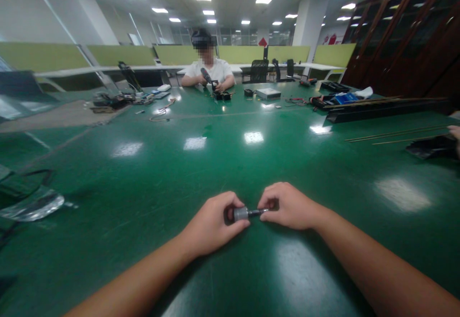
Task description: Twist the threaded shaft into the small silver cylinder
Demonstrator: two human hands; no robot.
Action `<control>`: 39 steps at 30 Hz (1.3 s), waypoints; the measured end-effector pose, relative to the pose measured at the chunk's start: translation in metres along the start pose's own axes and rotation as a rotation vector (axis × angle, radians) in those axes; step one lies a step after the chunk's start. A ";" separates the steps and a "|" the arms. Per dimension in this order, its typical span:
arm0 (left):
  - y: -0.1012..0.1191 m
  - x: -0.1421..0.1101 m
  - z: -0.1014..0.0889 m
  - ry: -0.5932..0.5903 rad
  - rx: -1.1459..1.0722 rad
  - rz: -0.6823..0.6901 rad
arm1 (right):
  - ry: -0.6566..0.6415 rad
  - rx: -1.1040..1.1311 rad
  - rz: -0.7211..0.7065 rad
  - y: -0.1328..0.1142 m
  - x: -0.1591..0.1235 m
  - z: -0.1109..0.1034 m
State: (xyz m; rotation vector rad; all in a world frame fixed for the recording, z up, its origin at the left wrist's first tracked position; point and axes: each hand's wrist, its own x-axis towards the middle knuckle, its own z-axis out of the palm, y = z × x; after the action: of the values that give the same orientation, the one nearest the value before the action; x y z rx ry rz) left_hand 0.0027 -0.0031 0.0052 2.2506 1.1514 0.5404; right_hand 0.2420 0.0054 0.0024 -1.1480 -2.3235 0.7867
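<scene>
A short grey-and-black cylinder with a thin dark shaft [241,213] lies level between my two hands, close to the green tabletop; its exact kind is not clear. My left hand [214,219] curls around the thick grey end, thumb along the near side and fingers over the far side. The tip of the thin shaft is pinched between the thumb and fingers of my right hand [285,206]. Its far end is partly hidden by those fingers. Both forearms reach in from the bottom edge of the view.
Across the green table [161,159] a person [212,70] in a white shirt holds a power drill [206,74] over black parts. Clear plastic wrap [34,204] lies left. On the right are thin rods [398,133], a black channel [381,111] and another person's hand [455,132].
</scene>
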 end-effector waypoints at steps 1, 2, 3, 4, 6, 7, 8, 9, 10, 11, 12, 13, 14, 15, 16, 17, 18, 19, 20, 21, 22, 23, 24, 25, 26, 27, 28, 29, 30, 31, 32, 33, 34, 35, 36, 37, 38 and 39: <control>0.000 0.000 0.001 0.006 0.000 0.005 | 0.033 -0.020 -0.006 -0.002 0.002 0.005; -0.001 0.000 0.001 0.012 -0.001 0.013 | 0.062 -0.041 -0.031 -0.003 0.005 0.010; -0.001 0.000 0.001 0.017 -0.001 0.022 | 0.073 -0.051 -0.061 -0.005 0.007 0.014; -0.002 0.001 0.001 0.022 -0.001 0.031 | 0.080 -0.053 -0.085 -0.005 0.009 0.018; -0.002 0.001 0.001 0.027 0.003 0.048 | 0.091 -0.049 -0.111 -0.006 0.011 0.023; -0.002 0.001 0.000 0.028 0.006 0.055 | 0.099 -0.043 -0.107 -0.006 0.011 0.024; -0.002 0.000 -0.001 0.026 0.006 0.062 | 0.109 -0.035 -0.092 -0.007 0.010 0.025; -0.001 0.000 -0.002 0.021 0.001 0.069 | 0.118 -0.022 -0.072 -0.007 0.009 0.024; -0.001 0.000 -0.002 0.014 -0.005 0.074 | 0.124 -0.005 -0.049 -0.007 0.008 0.024; -0.001 0.000 -0.003 0.009 -0.013 0.075 | 0.126 0.013 -0.030 -0.007 0.007 0.022; 0.000 0.000 -0.003 0.007 -0.018 0.072 | 0.124 0.030 -0.017 -0.007 0.005 0.021; 0.000 0.000 -0.003 0.007 -0.020 0.067 | 0.121 0.043 -0.014 -0.007 0.004 0.020; 0.000 -0.001 -0.003 0.007 -0.018 0.061 | 0.116 0.049 -0.016 -0.007 0.003 0.019; 0.000 -0.001 -0.002 0.007 -0.014 0.054 | 0.113 0.047 -0.020 -0.007 0.003 0.018; 0.000 -0.001 -0.002 0.005 -0.010 0.047 | 0.111 0.039 -0.027 -0.007 0.002 0.018; 0.000 -0.001 -0.001 0.003 -0.009 0.042 | 0.110 0.027 -0.035 -0.007 0.002 0.018; 0.000 0.000 0.000 0.002 -0.006 0.036 | 0.110 0.014 -0.043 -0.007 0.003 0.018; 0.000 0.000 0.000 0.000 -0.004 0.032 | 0.111 0.002 -0.052 -0.006 0.003 0.019; 0.000 0.000 0.000 0.001 -0.001 0.029 | 0.113 -0.007 -0.060 -0.006 0.003 0.020; 0.000 0.000 0.001 0.001 0.002 0.028 | 0.113 -0.012 -0.068 -0.006 0.004 0.020; 0.001 0.000 0.001 0.003 0.007 0.027 | 0.110 -0.015 -0.074 -0.005 0.004 0.021; 0.001 0.000 0.001 0.007 0.010 0.027 | 0.107 -0.016 -0.079 -0.005 0.004 0.021; 0.001 0.000 0.000 0.003 0.011 0.026 | 0.105 -0.017 -0.084 -0.005 0.004 0.021; 0.001 0.000 0.000 0.011 0.014 0.025 | 0.105 -0.018 -0.088 -0.005 0.004 0.021; 0.000 0.000 0.000 0.005 0.014 0.023 | 0.107 -0.019 -0.091 -0.006 0.004 0.021; 0.000 0.000 0.000 0.011 0.014 0.023 | 0.109 -0.020 -0.096 -0.006 0.004 0.021; 0.000 0.000 0.000 0.010 0.010 0.023 | 0.112 -0.021 -0.101 -0.006 0.004 0.021; 0.000 0.000 0.000 0.012 0.006 0.026 | 0.113 -0.023 -0.105 -0.006 0.004 0.021; 0.000 0.000 0.000 0.016 0.003 0.027 | 0.112 -0.024 -0.109 -0.006 0.004 0.021; 0.000 0.000 0.001 0.018 0.002 0.027 | 0.110 -0.026 -0.111 -0.007 0.005 0.021; 0.000 0.000 0.001 0.020 0.001 0.025 | 0.108 -0.027 -0.111 -0.006 0.005 0.021; 0.000 0.001 0.001 0.020 0.001 0.022 | 0.107 -0.027 -0.110 -0.006 0.005 0.022; 0.000 0.001 0.001 0.019 0.002 0.019 | 0.107 -0.027 -0.108 -0.006 0.005 0.022; 0.001 0.001 0.001 0.017 0.002 0.015 | 0.108 -0.028 -0.107 -0.006 0.005 0.022; 0.001 0.001 0.001 0.014 0.002 0.013 | 0.108 -0.029 -0.106 -0.006 0.005 0.022; 0.001 0.001 0.001 0.012 0.002 0.012 | 0.106 -0.031 -0.107 -0.005 0.005 0.022; 0.001 0.001 0.001 0.011 0.003 0.011 | 0.103 -0.033 -0.109 -0.005 0.005 0.022; 0.002 0.001 0.001 0.011 0.005 0.010 | 0.099 -0.035 -0.111 -0.006 0.005 0.021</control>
State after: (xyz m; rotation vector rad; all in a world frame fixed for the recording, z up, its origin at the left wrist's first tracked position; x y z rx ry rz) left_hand 0.0048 -0.0028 0.0060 2.2614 1.1485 0.5555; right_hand 0.2235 -0.0001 -0.0092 -1.0381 -2.3051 0.6375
